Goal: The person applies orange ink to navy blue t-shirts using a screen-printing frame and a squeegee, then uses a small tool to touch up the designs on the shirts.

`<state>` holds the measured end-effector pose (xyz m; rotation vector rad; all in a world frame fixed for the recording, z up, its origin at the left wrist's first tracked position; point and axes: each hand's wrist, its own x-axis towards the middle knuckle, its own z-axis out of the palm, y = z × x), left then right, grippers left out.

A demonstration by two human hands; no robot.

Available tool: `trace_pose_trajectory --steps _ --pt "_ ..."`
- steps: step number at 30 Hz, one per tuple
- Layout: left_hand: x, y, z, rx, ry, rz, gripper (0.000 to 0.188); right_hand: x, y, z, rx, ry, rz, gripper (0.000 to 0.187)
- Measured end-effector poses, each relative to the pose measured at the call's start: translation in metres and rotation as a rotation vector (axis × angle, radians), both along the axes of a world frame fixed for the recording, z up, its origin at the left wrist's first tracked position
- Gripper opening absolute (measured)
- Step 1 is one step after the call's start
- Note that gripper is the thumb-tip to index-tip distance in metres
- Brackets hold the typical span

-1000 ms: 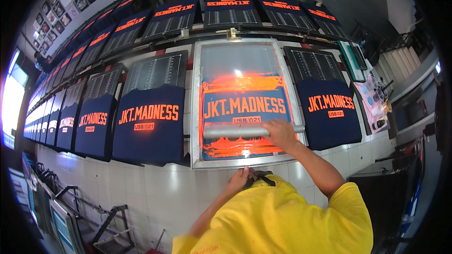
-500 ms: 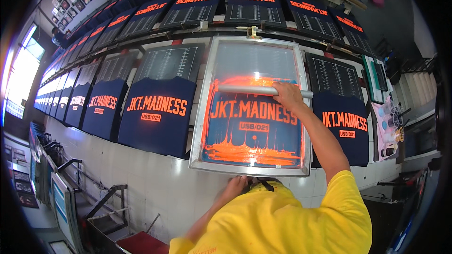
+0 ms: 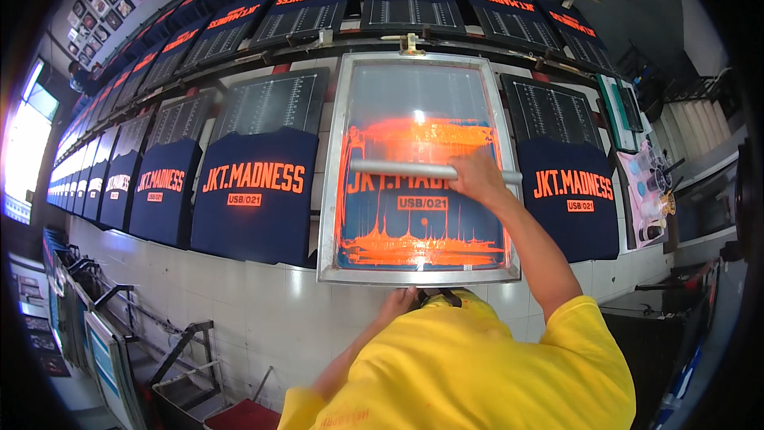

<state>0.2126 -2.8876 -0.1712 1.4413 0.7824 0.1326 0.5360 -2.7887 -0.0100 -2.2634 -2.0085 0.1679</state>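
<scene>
A long worktop (image 3: 263, 302) carries rows of navy shirts (image 3: 255, 191) printed in orange. Among them lies a metal-framed printing screen (image 3: 334, 191) smeared with orange ink. The right hand (image 3: 476, 175) has its fingers wrapped around a grey squeegee (image 3: 398, 169) mid-screen; the left hand (image 3: 400, 301) grips the frame's near edge. Small ink bottles (image 3: 649, 191) stand at right.

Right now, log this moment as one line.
right hand: grips squeegee mid-screen | left hand: on printing frame near edge | orange ink on mesh | navy shirt beneath

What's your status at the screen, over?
Right hand gripping squeegee mid-screen. Left hand on the printing frame, near edge. Orange ink pooled low. Nothing in the way.
</scene>
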Motion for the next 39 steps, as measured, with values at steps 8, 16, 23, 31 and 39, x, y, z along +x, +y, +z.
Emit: trace_pose_trajectory --steps 8,16,23,31,39 --pt "-0.002 -0.003 -0.030 0.024 -0.120 0.008 0.055 -0.089 -0.124 -0.006 0.005 -0.017 0.024 0.030" --pt "-0.003 0.002 0.002 -0.048 -0.130 0.027 0.052 -0.067 -0.084 -0.006 0.057 0.020 -0.044 0.027" --pt "-0.002 0.002 0.002 -0.003 -0.068 0.017 0.054 -0.026 0.025 -0.008 0.172 0.005 -0.066 0.023" --pt "0.001 -0.001 0.008 -0.095 -0.128 0.087 0.051 -0.016 0.054 -0.022 0.071 -0.049 0.016 0.022" --pt "-0.002 -0.005 0.003 -0.076 -0.118 0.102 0.051 -0.070 -0.043 -0.017 0.110 -0.046 0.172 0.023"
